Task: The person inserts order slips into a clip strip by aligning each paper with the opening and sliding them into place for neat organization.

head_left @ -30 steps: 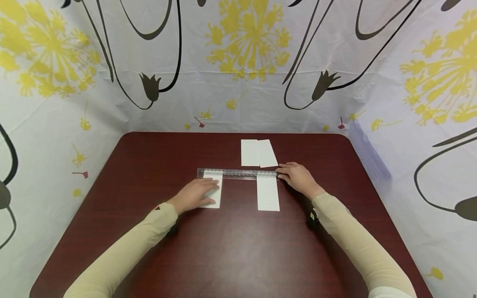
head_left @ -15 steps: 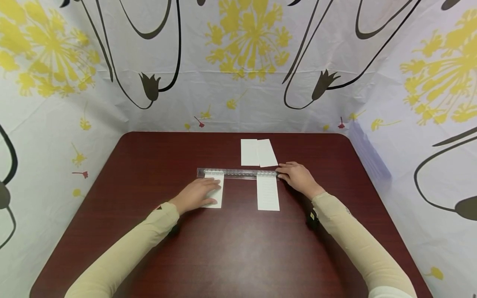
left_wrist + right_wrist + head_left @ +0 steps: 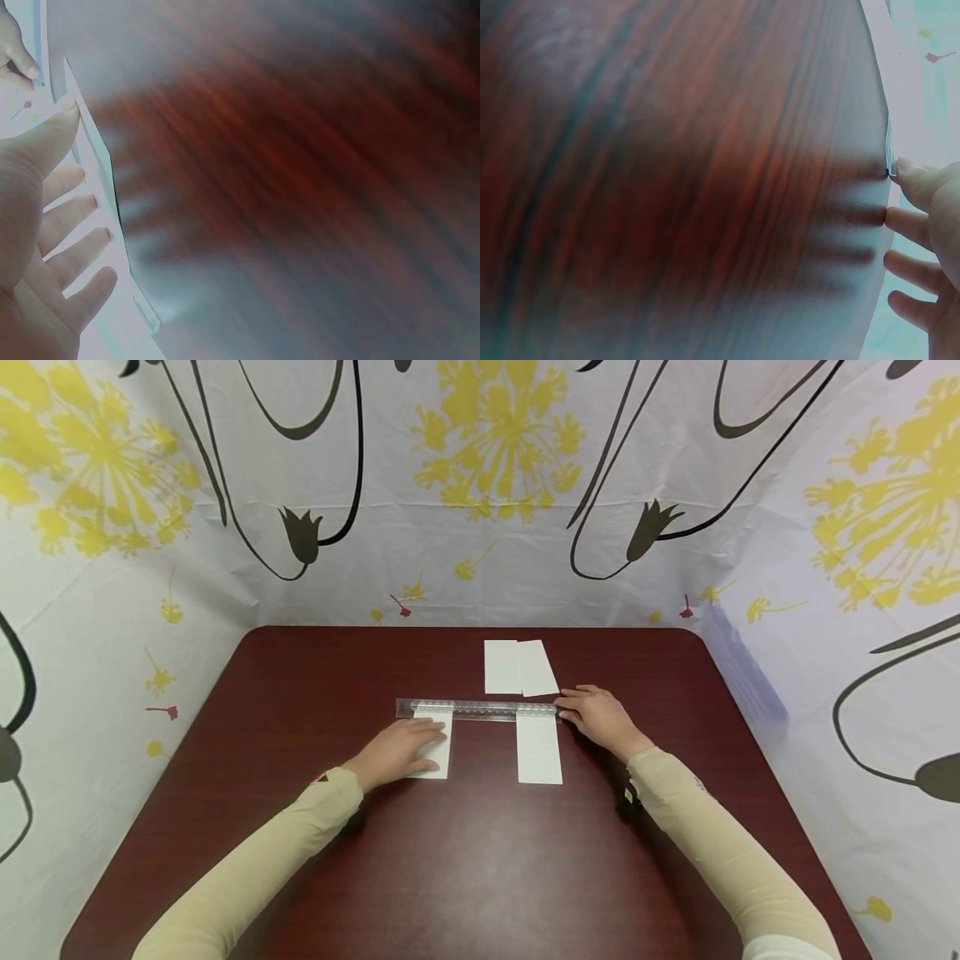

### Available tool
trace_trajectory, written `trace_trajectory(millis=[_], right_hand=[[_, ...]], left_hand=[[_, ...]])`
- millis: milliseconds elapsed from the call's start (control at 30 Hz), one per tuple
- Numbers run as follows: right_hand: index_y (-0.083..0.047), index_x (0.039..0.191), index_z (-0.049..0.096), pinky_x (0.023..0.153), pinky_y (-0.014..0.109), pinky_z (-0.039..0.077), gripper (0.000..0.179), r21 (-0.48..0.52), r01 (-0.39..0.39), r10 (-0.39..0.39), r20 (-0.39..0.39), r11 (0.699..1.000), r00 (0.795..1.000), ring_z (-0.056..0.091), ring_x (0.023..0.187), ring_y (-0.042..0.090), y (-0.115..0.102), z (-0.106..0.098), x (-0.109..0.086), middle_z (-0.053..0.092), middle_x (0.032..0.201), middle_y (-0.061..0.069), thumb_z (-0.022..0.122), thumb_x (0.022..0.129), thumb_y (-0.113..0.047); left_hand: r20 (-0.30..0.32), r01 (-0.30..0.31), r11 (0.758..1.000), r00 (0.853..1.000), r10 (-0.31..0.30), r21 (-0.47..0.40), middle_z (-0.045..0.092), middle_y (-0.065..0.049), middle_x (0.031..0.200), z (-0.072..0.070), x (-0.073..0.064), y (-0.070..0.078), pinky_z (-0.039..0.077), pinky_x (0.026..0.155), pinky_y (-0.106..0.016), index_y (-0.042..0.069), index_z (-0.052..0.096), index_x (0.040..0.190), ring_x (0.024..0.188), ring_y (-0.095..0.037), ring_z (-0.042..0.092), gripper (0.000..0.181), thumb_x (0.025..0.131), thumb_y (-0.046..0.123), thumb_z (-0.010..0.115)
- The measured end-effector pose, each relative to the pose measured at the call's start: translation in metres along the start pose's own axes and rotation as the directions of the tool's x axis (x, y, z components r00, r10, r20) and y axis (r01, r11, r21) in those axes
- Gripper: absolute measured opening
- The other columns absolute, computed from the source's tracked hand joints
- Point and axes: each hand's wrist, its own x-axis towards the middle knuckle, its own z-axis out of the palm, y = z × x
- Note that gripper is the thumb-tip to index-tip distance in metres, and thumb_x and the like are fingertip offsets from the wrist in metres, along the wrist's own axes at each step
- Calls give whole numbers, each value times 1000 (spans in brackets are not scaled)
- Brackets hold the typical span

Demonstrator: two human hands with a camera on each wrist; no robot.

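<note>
My left hand (image 3: 401, 752) rests with its fingers spread on a white card (image 3: 442, 758) at the left, partly covering it. The card's top edge lies under a clear plastic ruler (image 3: 487, 711) that runs crosswise on the table. My right hand (image 3: 600, 717) holds the ruler's right end between thumb and fingers. A second white card (image 3: 538, 752), with faint lines, lies below the ruler near that end, its top edge also under it. In the right wrist view, the thumb of my right hand (image 3: 941, 232) touches the ruler's corner.
Two more white cards (image 3: 500, 667) lie overlapping beyond the ruler. All this is on a dark red wooden table (image 3: 480, 860) with rounded far corners. White cloth (image 3: 360, 593) with yellow and dark flower prints hangs around the back and sides.
My left hand has slid a little to the right, and the left card has moved with it along the ruler. The right hand and the ruler stay in place.
</note>
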Motion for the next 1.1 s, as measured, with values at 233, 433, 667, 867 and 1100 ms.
trace_trajectory(millis=[233,433,667,867,1100], right_hand=[[-12,126,69,110,56,44,33,-20,-4,4,-4,1000,1000,56,130,39,0,1,0,65,134,15,65,96,-24],[-12,126,69,110,56,44,33,-19,-13,13,1,1000,1000,55,131,39,-1,1,0,65,134,15,64,96,-24],[-12,127,68,110,57,43,33,-22,-18,18,5,1000,1000,54,132,40,-2,1,0,64,135,15,64,96,-24],[-13,126,69,110,57,42,33,-20,-14,14,-3,1000,1000,55,131,40,-1,2,0,65,134,15,64,96,-24],[-13,126,69,111,57,42,32,-25,-3,2,-16,1000,1000,55,131,40,0,3,0,65,133,14,64,96,-24]], left_hand=[[8,5,1000,1000,-5,-2,57,-7,146,0,1,1,41,115,-46,11,63,132,137,-27,52,53,90,43,69],[20,18,1000,1000,-18,2,56,-6,147,0,1,1,40,116,-46,12,63,133,138,-27,51,53,90,43,69],[12,16,1000,1000,-16,-21,57,-7,146,-1,1,3,40,116,-47,11,63,131,137,-28,52,54,89,42,70],[8,7,1000,1000,-7,-6,56,-7,146,0,3,4,40,116,-46,10,63,131,137,-27,52,54,89,43,70],[4,-3,1000,1000,3,-1,56,-8,146,3,6,6,40,116,-47,10,63,131,136,-28,53,53,89,42,70]])
